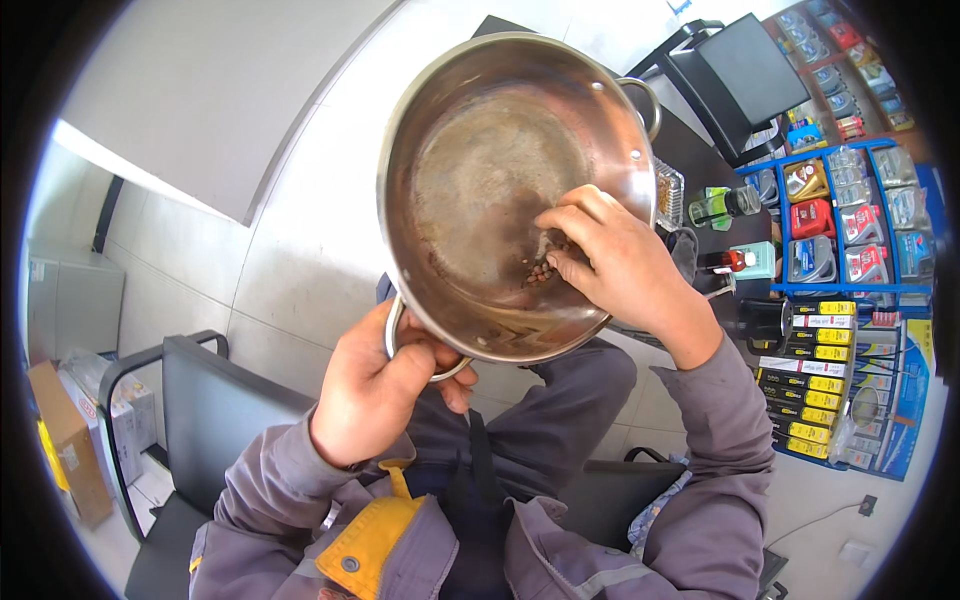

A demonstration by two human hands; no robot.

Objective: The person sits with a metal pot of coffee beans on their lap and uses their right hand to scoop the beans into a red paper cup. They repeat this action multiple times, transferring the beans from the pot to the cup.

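Note:
A wide stainless steel pot is tilted towards me, its stained, browned inside facing up. My left hand grips its near loop handle, the thumb pressed over the metal. Inside the pot, my right hand reaches over the right wall, with thumb and index finger a little apart. Right by those fingertips lies a small pile of round brown grains. Whether the fingers pinch any grains is hidden. The far loop handle is untouched.
Right of the pot, a dark table holds a clear plastic box, a glass jar and a red-brown bottle. Beyond are shelves of oil jugs and boxed wipers. A black chair stands at left.

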